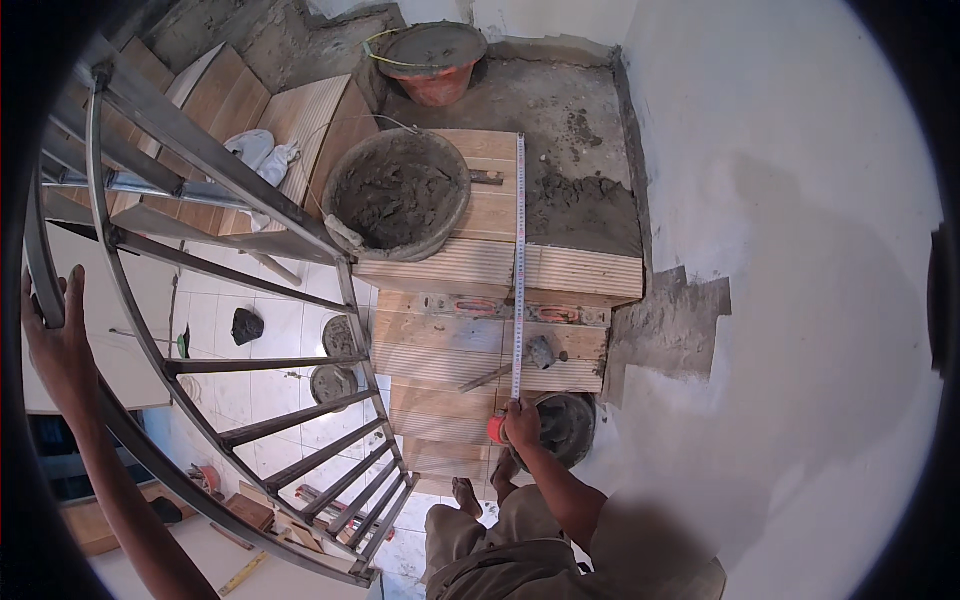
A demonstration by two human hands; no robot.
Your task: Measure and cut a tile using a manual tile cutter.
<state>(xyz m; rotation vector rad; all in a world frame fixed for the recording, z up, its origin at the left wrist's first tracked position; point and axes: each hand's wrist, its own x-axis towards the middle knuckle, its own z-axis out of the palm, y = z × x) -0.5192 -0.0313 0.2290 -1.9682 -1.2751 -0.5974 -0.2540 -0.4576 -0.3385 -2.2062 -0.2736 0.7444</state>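
Note:
My right hand (521, 424) is closed around a red tape measure (496, 430). Its blade (519, 225) runs straight away from me over the wood-look tiled steps (440, 350), up to the far edge of the upper tread. On the far left my left hand (62, 345) is wrapped round the dark metal stair railing (150, 262). A spirit level (480, 307) lies across a step under the blade. Right of the blade sits a grey lump (541, 352), and a thin stick (484, 379) lies left of it. Beside my right hand stands a dark tub of mortar (575, 432).
A large round tub of mortar (400, 195) stands on the upper tread, left of the blade. Behind it, a red bucket (437, 85) holds grey mortar. Wet mortar (585, 210) covers part of the landing. A white wall (790, 300) bounds the right. White floor tiles (270, 330) show below the railing.

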